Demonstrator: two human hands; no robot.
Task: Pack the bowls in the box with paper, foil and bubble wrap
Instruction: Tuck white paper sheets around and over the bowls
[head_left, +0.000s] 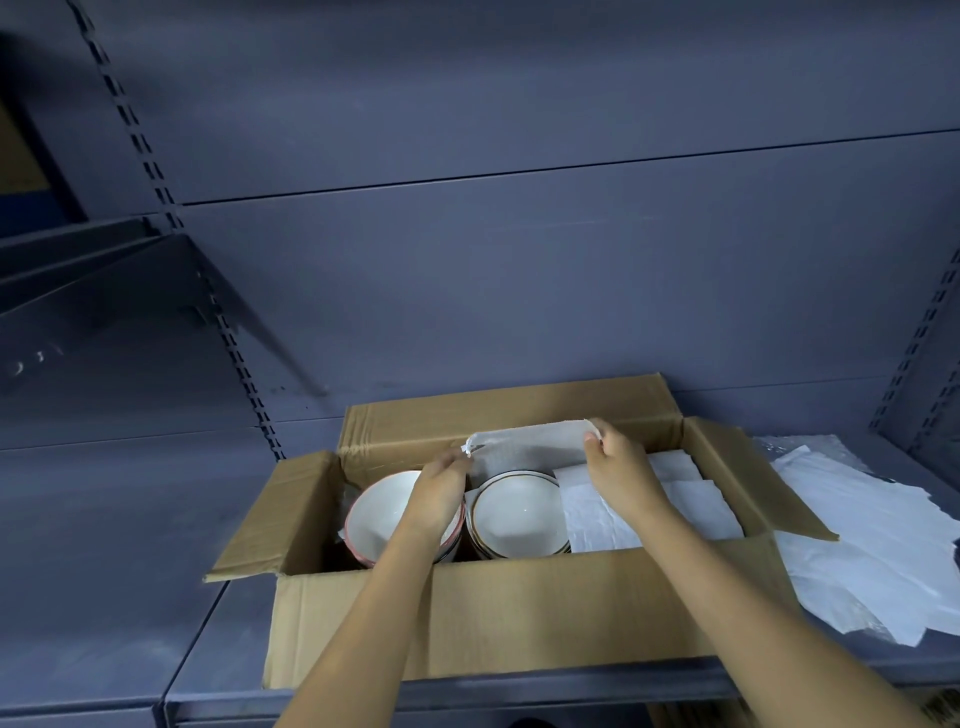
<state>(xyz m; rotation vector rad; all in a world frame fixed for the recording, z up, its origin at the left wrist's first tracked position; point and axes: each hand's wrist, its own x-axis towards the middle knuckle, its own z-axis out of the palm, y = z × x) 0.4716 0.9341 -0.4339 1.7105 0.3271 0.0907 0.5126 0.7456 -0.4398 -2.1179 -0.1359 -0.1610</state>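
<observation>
While the open cardboard box (519, 613) sits on the grey shelf (104, 571), the left hand (441, 488) pinches the left corner of a white sheet (530, 441) and the right hand (618, 467) pinches its right corner, holding it stretched over the box. Inside, a pink-rimmed bowl (379, 514) and a dark-rimmed bowl (514, 514) stand side by side, with folded paper (597, 514) to their right. Loose sheets (872, 545) lie beside the box.

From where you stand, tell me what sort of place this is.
Probably a stockroom or shop back room: grey metal shelving with slotted uprights, an open cardboard box of bowls on it, and loose white packing paper beside the box.
</observation>
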